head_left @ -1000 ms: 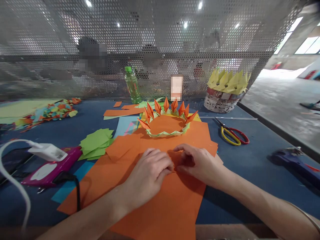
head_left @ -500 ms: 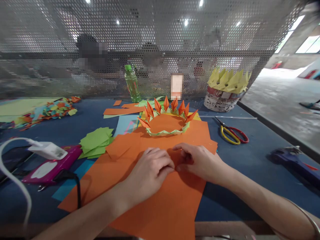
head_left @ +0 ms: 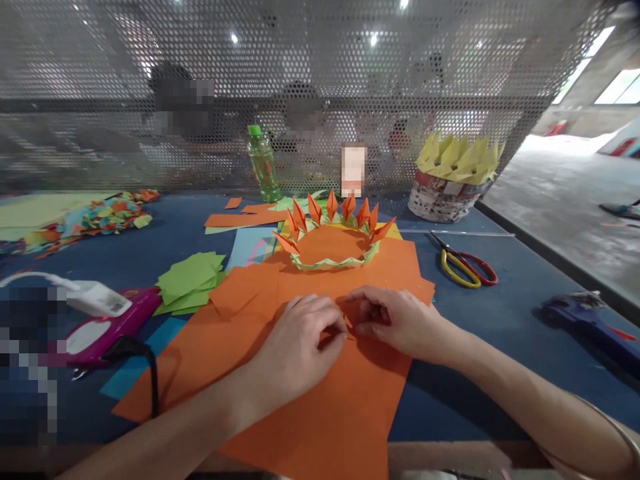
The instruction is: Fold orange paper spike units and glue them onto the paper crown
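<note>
A tiny orange paper piece (head_left: 349, 323) can be seen right between the curled-in fingertips of the left hand (head_left: 306, 343) and right hand (head_left: 400, 323), over the big orange sheets (head_left: 330, 420), near the spiky paper crown (head_left: 332, 208), though whether it's actually being pinched by either honestly can't be told.

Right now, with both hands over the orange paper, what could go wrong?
The orange paper sticks out past the near edge of the table, so a bump there could shift the crown standing on it. The black cable runs close to the left forearm, which might snag it. The crown stands beyond the left hand and right hand; a forward reach could dent it.
</note>
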`<state>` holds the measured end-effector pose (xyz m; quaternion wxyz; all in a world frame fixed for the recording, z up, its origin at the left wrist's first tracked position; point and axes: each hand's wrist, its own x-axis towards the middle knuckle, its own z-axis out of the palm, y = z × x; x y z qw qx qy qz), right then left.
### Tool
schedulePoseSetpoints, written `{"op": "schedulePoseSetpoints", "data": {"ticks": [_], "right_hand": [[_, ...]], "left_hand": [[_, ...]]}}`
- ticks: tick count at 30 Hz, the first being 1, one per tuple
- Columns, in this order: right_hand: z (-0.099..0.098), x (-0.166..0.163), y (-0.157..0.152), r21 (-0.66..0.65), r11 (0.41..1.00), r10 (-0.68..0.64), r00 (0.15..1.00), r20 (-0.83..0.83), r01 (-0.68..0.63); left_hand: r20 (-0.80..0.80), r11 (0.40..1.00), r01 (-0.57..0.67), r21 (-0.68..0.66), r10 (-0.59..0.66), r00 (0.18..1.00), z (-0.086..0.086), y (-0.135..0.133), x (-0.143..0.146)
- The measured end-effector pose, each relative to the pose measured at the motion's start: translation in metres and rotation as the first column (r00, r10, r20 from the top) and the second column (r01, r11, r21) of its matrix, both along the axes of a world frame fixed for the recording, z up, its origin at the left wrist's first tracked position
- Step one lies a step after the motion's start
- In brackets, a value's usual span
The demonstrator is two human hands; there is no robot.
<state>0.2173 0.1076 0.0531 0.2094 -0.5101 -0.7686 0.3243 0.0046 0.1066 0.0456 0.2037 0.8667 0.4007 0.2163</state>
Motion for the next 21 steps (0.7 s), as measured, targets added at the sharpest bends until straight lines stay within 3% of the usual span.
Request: {"op": "schedulePoseSetpoints", "data": {"ticks": [21], "right_hand": [[0.0006, -0.0027, -0.0031, 0.019, 0.998, -0.054, 0.998, 0.025, 0.054]], "left_hand": [[-0.016, 0.999, -0.049, 0.011, 0.049, 0.999, -0.0031, -0.0026, 0.0029]]}}
